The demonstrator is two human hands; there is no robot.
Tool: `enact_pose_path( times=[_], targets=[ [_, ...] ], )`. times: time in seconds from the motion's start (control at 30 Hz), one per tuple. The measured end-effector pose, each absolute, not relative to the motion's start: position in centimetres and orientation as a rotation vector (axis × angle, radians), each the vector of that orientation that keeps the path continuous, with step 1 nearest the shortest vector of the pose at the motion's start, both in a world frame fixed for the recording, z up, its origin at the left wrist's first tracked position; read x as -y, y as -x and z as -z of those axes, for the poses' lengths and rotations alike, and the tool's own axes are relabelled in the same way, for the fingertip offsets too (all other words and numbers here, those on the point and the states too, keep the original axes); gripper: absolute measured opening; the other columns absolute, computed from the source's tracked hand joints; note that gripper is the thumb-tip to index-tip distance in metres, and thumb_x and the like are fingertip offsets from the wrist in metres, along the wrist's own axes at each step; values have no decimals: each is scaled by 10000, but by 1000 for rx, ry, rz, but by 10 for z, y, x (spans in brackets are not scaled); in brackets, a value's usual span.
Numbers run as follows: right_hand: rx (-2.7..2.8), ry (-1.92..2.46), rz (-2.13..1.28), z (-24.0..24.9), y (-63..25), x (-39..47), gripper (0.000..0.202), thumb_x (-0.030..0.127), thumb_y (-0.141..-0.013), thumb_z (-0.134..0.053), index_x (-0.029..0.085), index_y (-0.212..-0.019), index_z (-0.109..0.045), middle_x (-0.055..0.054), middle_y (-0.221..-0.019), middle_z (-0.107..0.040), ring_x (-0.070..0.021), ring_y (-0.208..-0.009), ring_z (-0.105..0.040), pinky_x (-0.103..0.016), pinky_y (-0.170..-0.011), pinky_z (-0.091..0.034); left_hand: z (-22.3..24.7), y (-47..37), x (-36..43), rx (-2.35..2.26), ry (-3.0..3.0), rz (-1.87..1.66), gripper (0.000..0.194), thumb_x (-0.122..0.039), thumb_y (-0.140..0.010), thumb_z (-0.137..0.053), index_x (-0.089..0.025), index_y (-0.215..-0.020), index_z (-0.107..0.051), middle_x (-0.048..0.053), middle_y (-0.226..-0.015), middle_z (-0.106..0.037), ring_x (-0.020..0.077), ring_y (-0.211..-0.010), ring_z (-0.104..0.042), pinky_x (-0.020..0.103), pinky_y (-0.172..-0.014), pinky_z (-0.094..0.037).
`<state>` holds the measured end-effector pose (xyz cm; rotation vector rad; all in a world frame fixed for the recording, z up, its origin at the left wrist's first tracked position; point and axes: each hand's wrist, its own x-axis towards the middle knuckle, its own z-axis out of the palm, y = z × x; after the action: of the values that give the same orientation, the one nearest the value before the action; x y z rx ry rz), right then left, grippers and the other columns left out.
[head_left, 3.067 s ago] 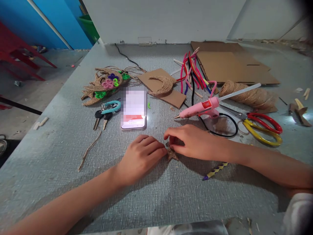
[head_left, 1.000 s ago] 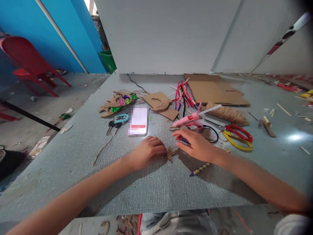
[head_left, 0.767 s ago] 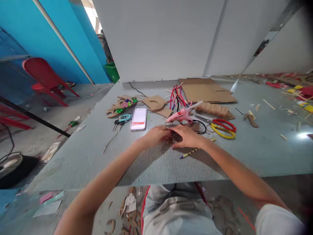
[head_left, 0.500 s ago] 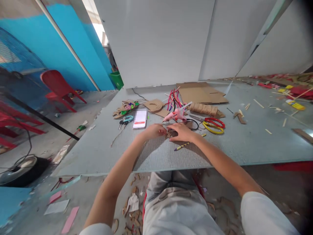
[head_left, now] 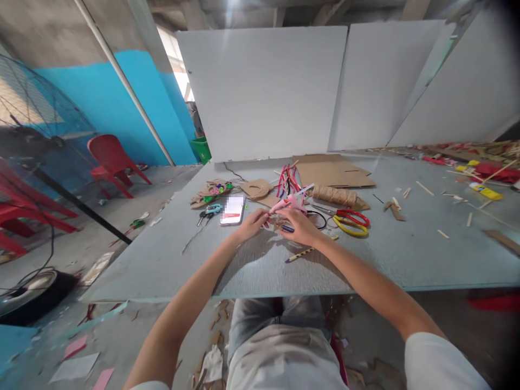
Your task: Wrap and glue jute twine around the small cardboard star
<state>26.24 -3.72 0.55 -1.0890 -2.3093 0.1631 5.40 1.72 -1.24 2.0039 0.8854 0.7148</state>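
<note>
My left hand is closed in a pinch at the left end of a small brown piece, held just above the table. It looks like cardboard or twine; the fingers hide much of it. My right hand curls its fingers round the other side of this piece, with a small dark blue thing showing under them. Just beyond both hands lies a pink glue gun. A patterned pencil rests below my right wrist. Left of my left hand is a phone with a lit screen.
Red and yellow scissors and a twine roll lie to the right. Behind are cardboard sheets and coloured pipe cleaners. Blue-handled pliers and a decorated cardboard piece are left. White boards stand behind the table.
Both hands have lifted a little with the brown piece. A dark blue thing now shows under the right fingers. My view has tilted upward, showing more of the wall and ceiling.
</note>
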Motion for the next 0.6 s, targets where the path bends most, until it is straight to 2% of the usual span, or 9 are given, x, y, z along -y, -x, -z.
enact_pose_path(
  times=[0.27,0.4,0.6],
  targets=[
    [2106,995,-64,1,-262,38,669,346,-781,-628,191,-1328,-276,-150,-1281,-458,-186,-941,-572,-400,-963,-387,4,-62,-5,-835,-1894,-829,306,-341,-904,-526,-137,-1131,-534,78,-1099,-574,187,-933,-591,383,-798,-515],
    [2040,961,-14,3,-260,38,672,347,-778,-636,208,-1326,-272,-143,-1276,-437,-210,-1040,-534,-411,-1001,-356,-2,-63,2,-795,-1931,-896,286,-346,-907,-521,-132,-1093,-551,69,-1055,-589,174,-899,-597,368,-781,-517],
    [2000,910,-6,6,-256,36,661,352,-772,-643,268,-1317,-279,-128,-1283,-416,-245,-1075,-522,-428,-933,-424,-8,-64,8,-776,-1959,-993,280,-383,-910,-499,-121,-909,-596,29,-843,-620,134,-751,-601,310,-707,-509]
  ],
)
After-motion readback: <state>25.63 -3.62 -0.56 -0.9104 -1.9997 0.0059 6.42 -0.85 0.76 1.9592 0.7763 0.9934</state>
